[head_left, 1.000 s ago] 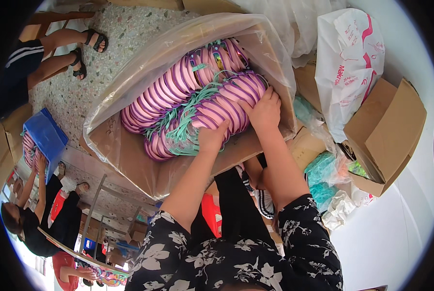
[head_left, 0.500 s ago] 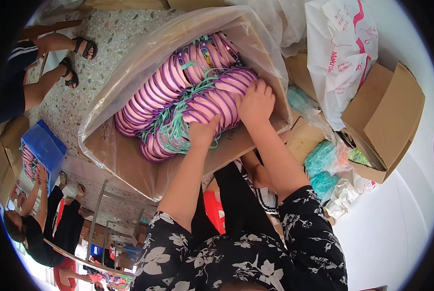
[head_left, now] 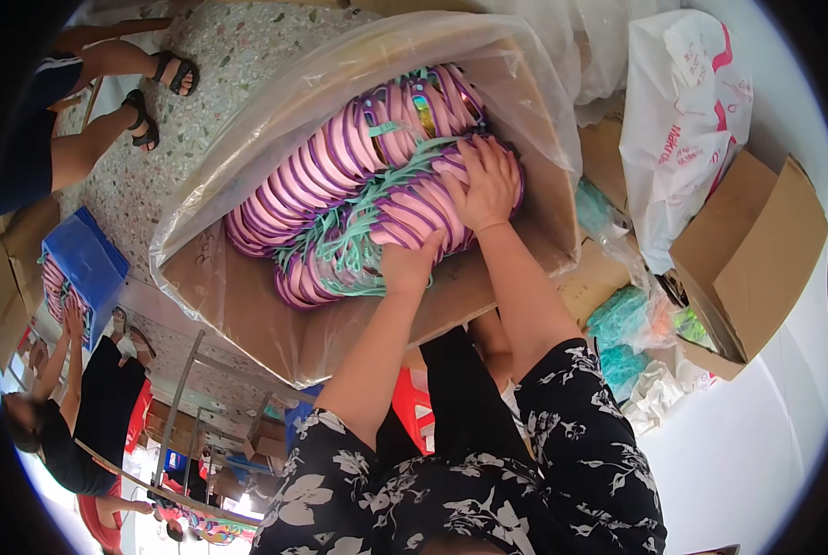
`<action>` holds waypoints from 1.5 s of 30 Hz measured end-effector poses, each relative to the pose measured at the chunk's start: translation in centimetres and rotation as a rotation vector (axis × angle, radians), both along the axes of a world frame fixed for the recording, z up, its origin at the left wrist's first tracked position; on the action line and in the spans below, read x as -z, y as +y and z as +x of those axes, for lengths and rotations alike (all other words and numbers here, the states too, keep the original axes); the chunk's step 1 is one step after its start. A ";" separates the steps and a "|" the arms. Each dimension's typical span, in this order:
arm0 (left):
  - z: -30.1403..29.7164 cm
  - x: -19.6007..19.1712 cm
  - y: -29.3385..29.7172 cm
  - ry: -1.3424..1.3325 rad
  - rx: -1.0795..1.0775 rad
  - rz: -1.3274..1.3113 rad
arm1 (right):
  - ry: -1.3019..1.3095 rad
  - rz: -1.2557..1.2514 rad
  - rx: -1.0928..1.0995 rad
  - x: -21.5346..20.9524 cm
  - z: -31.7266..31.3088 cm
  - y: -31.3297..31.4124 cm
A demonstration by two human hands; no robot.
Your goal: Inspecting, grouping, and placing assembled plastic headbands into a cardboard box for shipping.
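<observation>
Pink sandals (head_left: 358,199) lie packed in rows inside the plastic-lined carton (head_left: 247,305), rows running left-near to right-far. Your right hand (head_left: 483,180) presses flat, fingers spread, on the right end; your left hand (head_left: 412,264) clasps the near row.

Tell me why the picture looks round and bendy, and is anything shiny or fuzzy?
Head view: the fisheye lens leaves a black ring round the rim and bends straight edges, like the open cardboard box at the right. The clear plastic bag around the pink sandals has pale glare. The middle is sharp, both the left hand and the right hand; the lower-left rim is washed out and bright.
</observation>
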State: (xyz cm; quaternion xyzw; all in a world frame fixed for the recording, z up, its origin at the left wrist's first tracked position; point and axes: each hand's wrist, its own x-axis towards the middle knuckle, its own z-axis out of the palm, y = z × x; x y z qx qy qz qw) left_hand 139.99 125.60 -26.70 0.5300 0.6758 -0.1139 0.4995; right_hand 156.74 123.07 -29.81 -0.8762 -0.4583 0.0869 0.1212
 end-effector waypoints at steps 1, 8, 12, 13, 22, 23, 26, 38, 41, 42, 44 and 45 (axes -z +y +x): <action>0.1 0.1 -0.1 0.011 0.005 0.014 | 0.007 0.001 -0.008 0.3 0.2 0.0; -0.5 0.1 0.3 0.025 0.022 -0.056 | 0.019 -0.038 -0.054 0.6 0.8 0.3; -2.3 1.3 -0.4 -0.064 -0.003 -0.018 | -0.038 -0.040 -0.004 -1.3 -1.8 0.0; -2.1 1.1 -0.2 -0.056 -0.002 -0.022 | -0.027 -0.063 0.005 -1.2 -2.5 -0.1; -2.4 0.6 0.0 0.037 0.339 0.419 | -0.039 -0.153 0.048 0.7 -4.6 0.6; -2.6 0.8 -0.5 0.061 0.471 0.649 | -0.036 -0.155 0.046 0.8 -4.6 0.6; -3.0 -1.4 -0.2 0.152 0.383 0.567 | -0.053 -0.158 0.046 1.1 -4.6 0.3; -3.9 -0.3 2.5 0.107 0.556 -0.044 | -0.086 -0.124 0.024 1.0 -4.5 0.5; -6.1 3.2 0.2 -0.043 0.517 0.077 | -0.082 -0.146 0.005 0.5 -4.3 0.8; -6.4 3.0 0.1 -0.097 0.468 0.109 | -0.071 -0.153 0.000 0.3 -4.1 0.9; -6.5 -1.4 0.8 -0.214 0.266 0.139 | -0.082 -0.174 0.017 -0.2 -4.1 0.4; -6.9 -1.9 0.2 -0.212 0.282 0.159 | -0.103 -0.182 0.029 -0.6 -4.3 0.2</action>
